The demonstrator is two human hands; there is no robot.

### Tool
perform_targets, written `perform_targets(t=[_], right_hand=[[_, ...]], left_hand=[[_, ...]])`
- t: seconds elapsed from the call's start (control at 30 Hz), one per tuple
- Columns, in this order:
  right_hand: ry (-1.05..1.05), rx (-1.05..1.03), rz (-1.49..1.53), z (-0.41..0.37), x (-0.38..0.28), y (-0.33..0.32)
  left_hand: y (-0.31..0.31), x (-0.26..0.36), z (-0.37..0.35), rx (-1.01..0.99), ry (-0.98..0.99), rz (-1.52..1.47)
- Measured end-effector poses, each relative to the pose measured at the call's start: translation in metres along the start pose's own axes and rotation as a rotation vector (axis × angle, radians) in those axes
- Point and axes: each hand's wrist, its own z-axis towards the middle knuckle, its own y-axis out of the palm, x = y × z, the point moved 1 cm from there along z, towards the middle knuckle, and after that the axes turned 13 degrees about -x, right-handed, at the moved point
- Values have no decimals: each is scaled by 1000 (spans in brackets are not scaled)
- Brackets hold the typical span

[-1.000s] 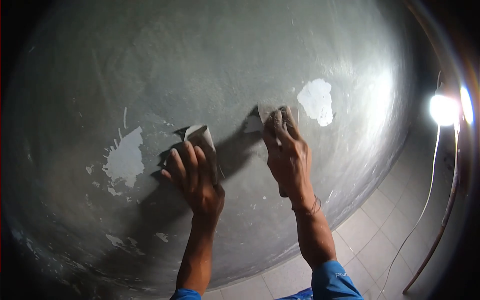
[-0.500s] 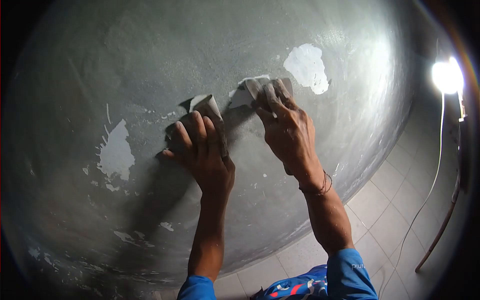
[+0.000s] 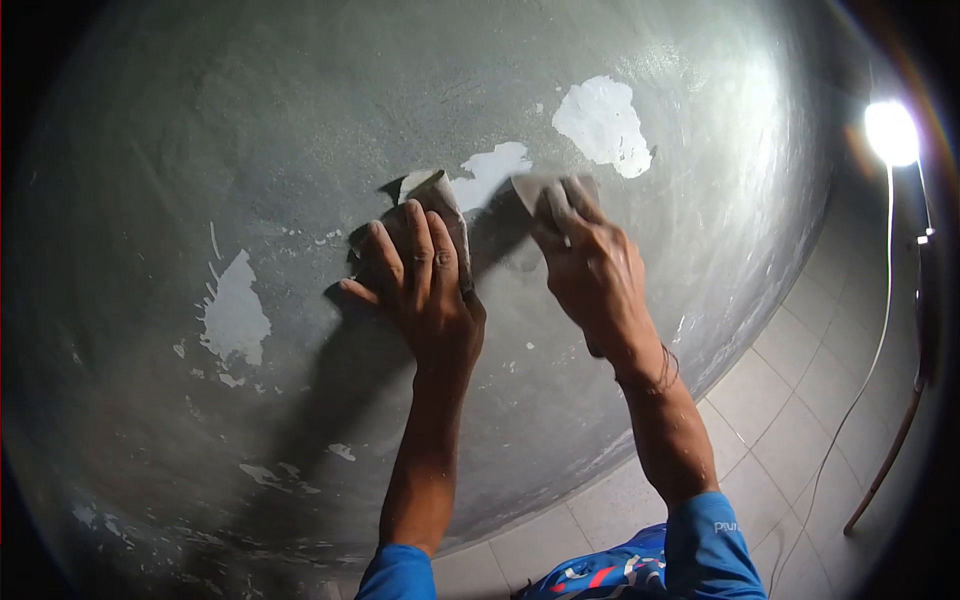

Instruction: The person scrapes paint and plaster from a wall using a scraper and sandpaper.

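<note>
My left hand lies with spread fingers over a thin grey-brown plate, holding it close against the curved grey wall. A pale, cream-coloured corner of that plate shows above the fingertips; the rest is under the hand. My right hand grips what looks like a putty knife, its flat blade slightly blurred under the fingers and a dark end showing below the palm. Between the two hands, a white filler patch marks the wall. Up and right of the knife is another white patch.
A third white patch lies left of my left hand, and small pale flecks dot the wall. At right a bright lamp hangs with a white cable running down beside a brown pole. Pale floor tiles lie below.
My right hand has moved right and slightly down with the putty knife, uncovering more of the middle white patch. My left hand and its plate appear slightly farther right and up.
</note>
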Motion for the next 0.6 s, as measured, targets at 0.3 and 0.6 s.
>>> perform_targets(t=[0.3, 0.6], right_hand=[[-6, -25, -28, 10, 8, -8], [64, -1, -28, 17, 14, -12]], left_hand=[[4, 6, 2, -7, -7, 81], [6, 15, 3, -53, -14, 85]])
